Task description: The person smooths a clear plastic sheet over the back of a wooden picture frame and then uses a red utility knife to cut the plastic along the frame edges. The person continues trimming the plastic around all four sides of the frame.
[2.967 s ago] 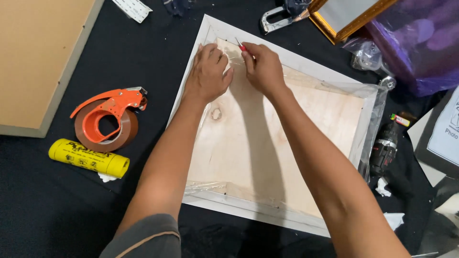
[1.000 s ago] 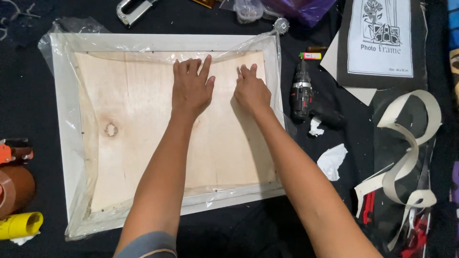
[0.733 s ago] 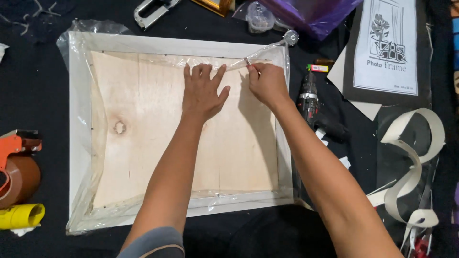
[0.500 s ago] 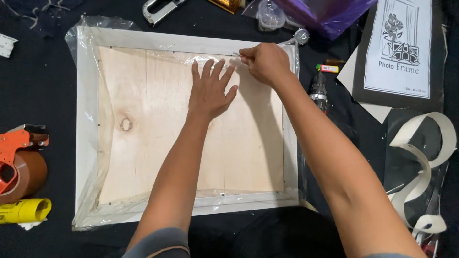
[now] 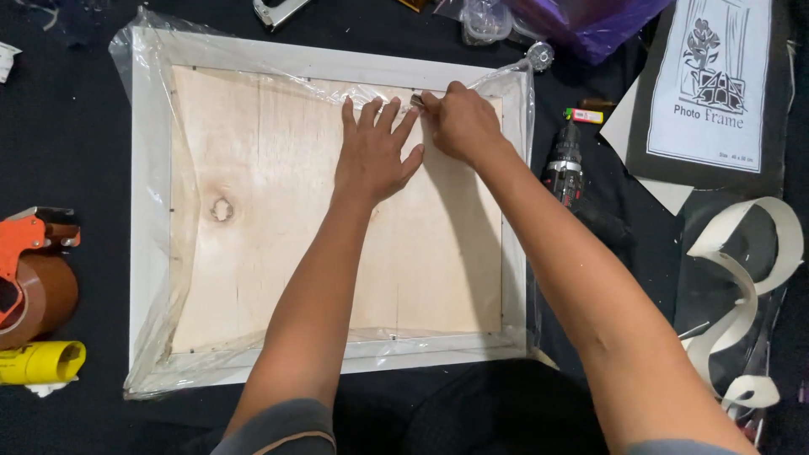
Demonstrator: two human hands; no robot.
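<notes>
the left hand (image 5: 373, 156) lies flat with fingers spread on the plywood backing board (image 5: 278, 211), apparently pressing it down so it stays seated inside the white picture frame (image 5: 150, 227), which lies face down under both arms. just to its right, almost touching its fingertips, the right hand (image 5: 459, 125) is curled, thumb and forefinger pinching something small and dark (image 5: 416, 100) at the board's far edge; what it is cannot be told. clear plastic wrap (image 5: 510, 84) bunches around the frame's rim, puckered beside the right hand. to the right of that hand, off the frame, a cordless drill (image 5: 566, 164) lies within reach. far to the left of the left hand sit an orange tape dispenser (image 5: 34, 270) and a yellow tube (image 5: 38, 362).
</notes>
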